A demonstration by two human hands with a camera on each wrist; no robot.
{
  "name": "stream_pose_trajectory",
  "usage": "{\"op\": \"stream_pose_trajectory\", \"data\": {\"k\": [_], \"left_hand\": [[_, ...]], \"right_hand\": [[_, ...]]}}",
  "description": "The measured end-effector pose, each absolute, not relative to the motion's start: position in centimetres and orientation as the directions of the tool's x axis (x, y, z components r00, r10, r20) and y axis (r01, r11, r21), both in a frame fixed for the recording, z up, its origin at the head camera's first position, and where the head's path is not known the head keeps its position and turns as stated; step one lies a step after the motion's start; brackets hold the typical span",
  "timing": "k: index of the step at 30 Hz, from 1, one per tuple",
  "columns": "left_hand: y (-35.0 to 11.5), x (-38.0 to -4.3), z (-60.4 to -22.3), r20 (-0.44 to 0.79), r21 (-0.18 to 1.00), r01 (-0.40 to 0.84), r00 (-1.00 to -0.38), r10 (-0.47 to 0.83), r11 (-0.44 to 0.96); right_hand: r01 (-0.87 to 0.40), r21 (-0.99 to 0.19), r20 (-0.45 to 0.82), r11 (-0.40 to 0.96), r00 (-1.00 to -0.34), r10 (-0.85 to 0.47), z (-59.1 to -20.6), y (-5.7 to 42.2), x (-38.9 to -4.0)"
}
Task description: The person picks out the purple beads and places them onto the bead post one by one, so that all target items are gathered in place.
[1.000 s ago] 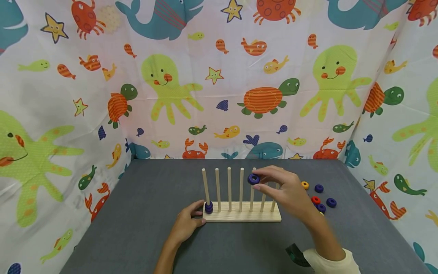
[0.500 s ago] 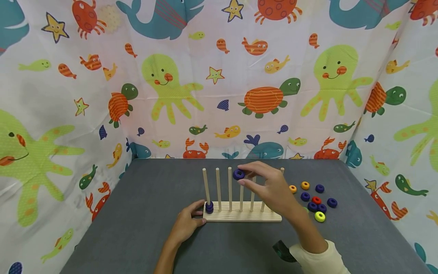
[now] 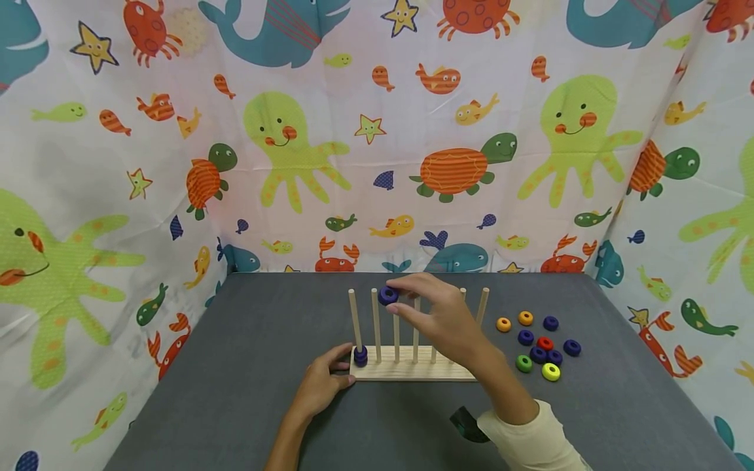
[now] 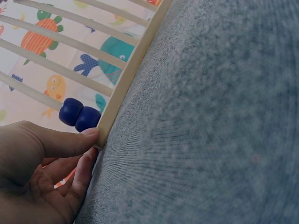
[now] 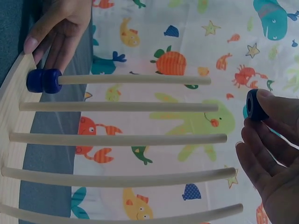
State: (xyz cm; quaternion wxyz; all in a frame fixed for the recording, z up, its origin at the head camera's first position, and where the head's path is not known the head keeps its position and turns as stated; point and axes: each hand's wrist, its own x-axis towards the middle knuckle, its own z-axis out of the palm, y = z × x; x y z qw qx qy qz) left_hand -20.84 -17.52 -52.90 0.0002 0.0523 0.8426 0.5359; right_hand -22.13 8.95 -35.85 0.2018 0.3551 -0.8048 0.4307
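A wooden peg rack (image 3: pixel 406 373) with several upright pegs stands on the grey table. Two dark blue rings (image 3: pixel 360 356) are stacked at the foot of its leftmost peg; both also show in the left wrist view, against the base (image 4: pixel 131 77). My left hand (image 3: pixel 321 379) grips the rack's left end between thumb and fingers. Between the thumb and fingertips of my right hand (image 3: pixel 438 314) is another dark blue ring (image 3: pixel 388 296), pinched near the top height of the second and third pegs. In the right wrist view this ring (image 5: pixel 254 105) is apart from the peg tips.
Loose rings lie right of the rack: several blue ones (image 3: pixel 571 348), two orange ones (image 3: pixel 503 324), a red (image 3: pixel 545 343), a green (image 3: pixel 523 364) and a yellow one (image 3: pixel 550 372). A patterned sea-animal cloth (image 3: pixel 377 196) hangs behind and beside the table.
My right hand has moved left along the peg tops with the blue ring, from about the fifth peg to between the second and third. The left hand has stayed on the rack's end.
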Motion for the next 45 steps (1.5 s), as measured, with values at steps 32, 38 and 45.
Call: {"op": "stream_pose_trajectory", "data": {"k": [32,38,45], "left_hand": [[-17.6,-21.0,-52.9,0.042,0.906,0.077,-0.995,0.095,0.415],[-17.6,-20.9,-52.8,0.06,0.905,0.093,-0.994,0.092,0.415],[-17.6,-20.9,-52.9,0.076,0.91,0.112,-0.992,0.105,0.398]], "right_hand": [[-0.704,-0.58,0.556,0.41,-0.71,-0.432,-35.8,4.2,-23.5],[-0.694,-0.588,0.551,0.416,-0.72,-0.422,-35.8,3.7,-23.7],[-0.691,-0.585,0.545,0.424,-0.723,-0.425,-35.8,3.3,-23.9]]}}
